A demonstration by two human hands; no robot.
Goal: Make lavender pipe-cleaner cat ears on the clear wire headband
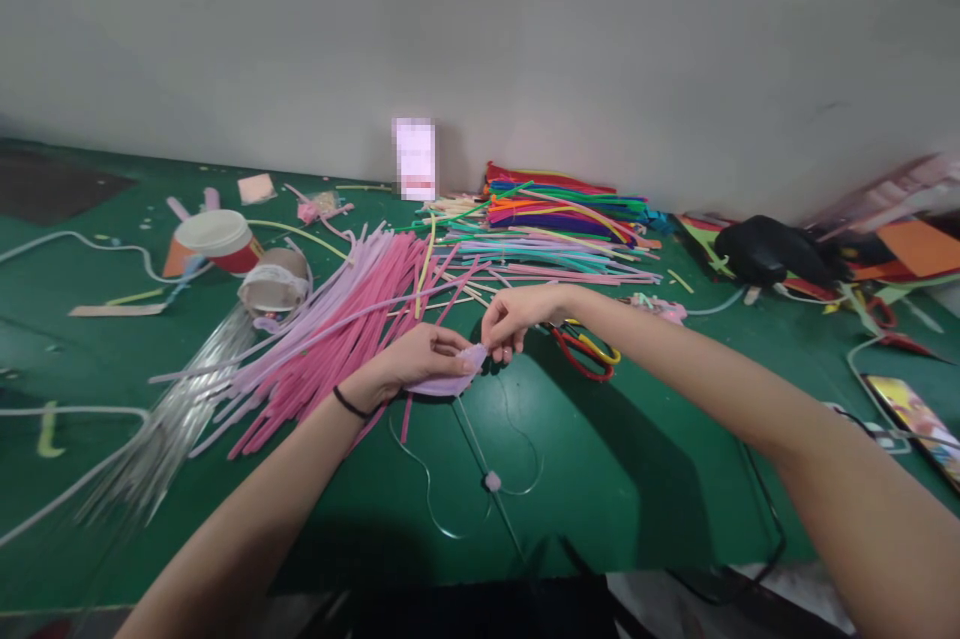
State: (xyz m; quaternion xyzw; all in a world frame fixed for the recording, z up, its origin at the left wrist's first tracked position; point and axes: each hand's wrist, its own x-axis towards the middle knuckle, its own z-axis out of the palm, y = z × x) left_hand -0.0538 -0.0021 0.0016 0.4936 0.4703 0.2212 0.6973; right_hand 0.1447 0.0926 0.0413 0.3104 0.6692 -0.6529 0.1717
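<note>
My left hand grips a pale lilac piece between thumb and fingers. It looks like pipe cleaner bent into a pointed, petal-like shape. At the tip of that piece, my right hand pinches with thumb and forefinger, its other fingers curled in. Below the hands, thin clear strands loop over the green table, with a small pale pink pom-pom-like bit beside them. Pink pipe cleaners lie in a bundle beside and partly under my left hand. Red-and-yellow-handled scissors rest just behind my right wrist.
Multicoloured pipe cleaners pile up by the wall. Clear rods, a tape roll and a red-and-white tub stand left. A lit phone leans on the wall. Another phone and a black object lie right.
</note>
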